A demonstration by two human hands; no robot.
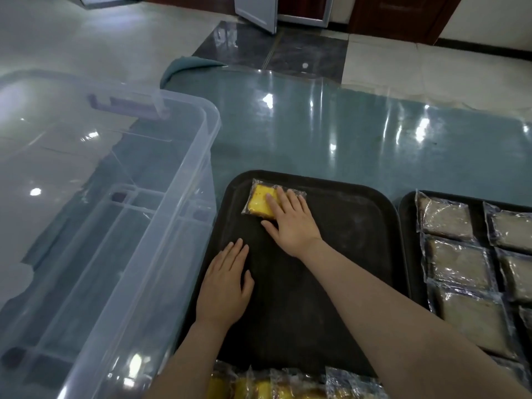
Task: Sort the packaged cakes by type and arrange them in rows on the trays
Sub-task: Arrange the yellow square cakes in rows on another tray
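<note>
Clear plastic bin [121,214], far left: nothing visible inside, standing on the glossy green table [345,133], touching the left edge of the dark tray [359,226].
Left hand [224,286]: fingers straight and together, flat on the tray's left part, holding nothing.
Yellow cake packet [260,201]: lying in the tray's far-left corner.
Right hand [290,223]: fingers straight, pressing flat on the packet.
Loose packets [288,384]: heap at the tray's near edge, mostly yellow.
Second tray [408,214], far right: brown cake packets [457,262] laid in rows.
</note>
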